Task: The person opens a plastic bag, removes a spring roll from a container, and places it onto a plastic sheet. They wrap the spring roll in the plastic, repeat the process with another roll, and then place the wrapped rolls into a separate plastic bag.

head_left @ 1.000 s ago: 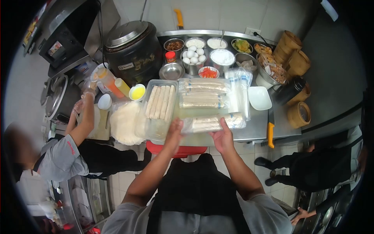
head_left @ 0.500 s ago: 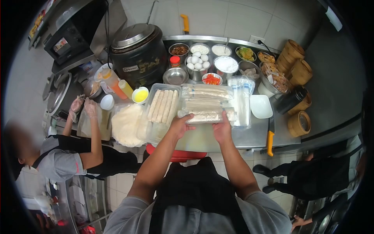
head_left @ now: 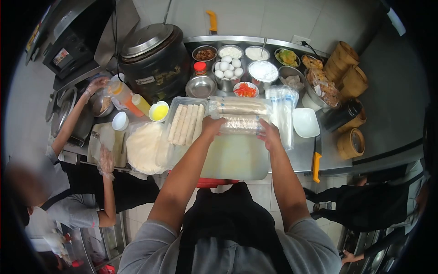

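Observation:
A plastic-wrapped pack of pale rolls (head_left: 241, 123) lies between my two hands, over the far part of a pale cutting board (head_left: 232, 160). My left hand (head_left: 212, 127) grips its left end and my right hand (head_left: 270, 133) its right end. Just beyond it is another wrapped pack (head_left: 239, 106). Left of my left hand, a clear plastic container (head_left: 171, 157) holds several long pale rolls (head_left: 186, 124). Clear plastic bags (head_left: 283, 114) lie flat just right of my right hand.
A co-worker's gloved hands (head_left: 106, 160) are at the left, near a flat dough sheet (head_left: 145, 148). Behind stand a black pot (head_left: 153, 68), a bowl of eggs (head_left: 228, 71) and other bowls. An orange-handled knife (head_left: 316, 166) and a white dish (head_left: 306, 123) lie right.
Both my hands have moved the wrapped pack away from me, up against the pack beyond, uncovering more of the board. One of the co-worker's hands has reached up toward the bottles.

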